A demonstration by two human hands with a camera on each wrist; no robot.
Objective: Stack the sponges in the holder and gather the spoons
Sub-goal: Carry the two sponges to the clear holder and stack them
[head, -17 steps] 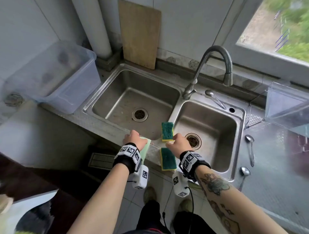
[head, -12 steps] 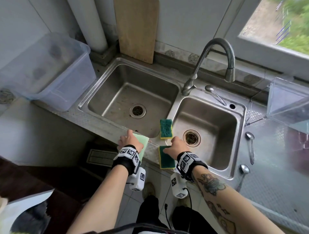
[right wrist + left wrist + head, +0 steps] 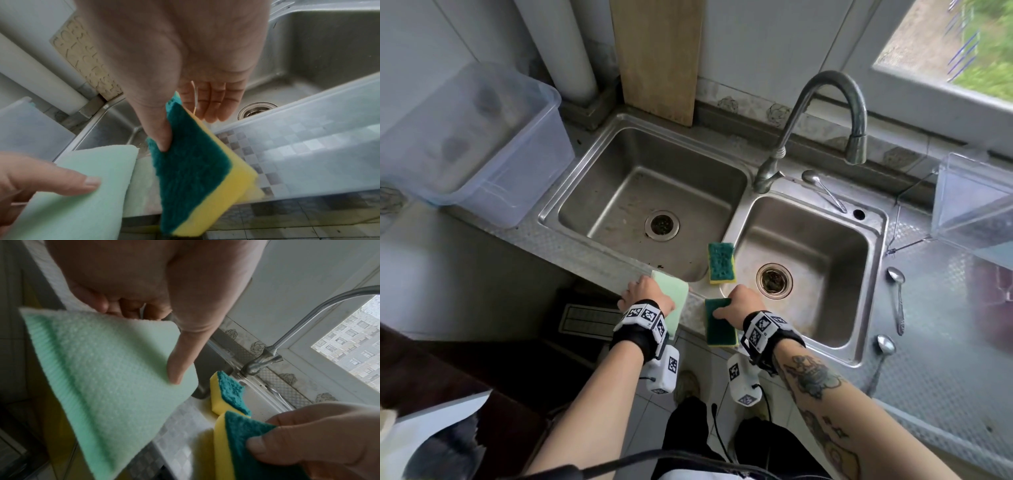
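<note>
My left hand (image 3: 645, 296) pinches a pale green sponge (image 3: 674, 301) (image 3: 107, 386) at the counter's front edge, thumb on top. My right hand (image 3: 741, 305) pinches a dark green and yellow sponge (image 3: 719, 323) (image 3: 191, 175) just right of it, lifted off the rim. A second green and yellow sponge (image 3: 720, 263) (image 3: 228, 394) lies on the divider between the two sink basins. Three spoons are out: one spoon (image 3: 823, 193) behind the right basin, and two spoons (image 3: 897, 294) (image 3: 881, 356) on the right counter. A clear holder (image 3: 972, 209) stands at the far right.
A double steel sink (image 3: 736, 205) with a curved tap (image 3: 825, 113) fills the middle. A clear plastic bin (image 3: 472, 147) stands on the left counter. A wooden board (image 3: 659, 58) leans on the back wall beside a white pipe (image 3: 561, 48).
Both hands have drawn back toward the counter's front edge. The right hand, which was reaching past the near sponge, now holds it lifted. The left hand still holds the pale green sponge.
</note>
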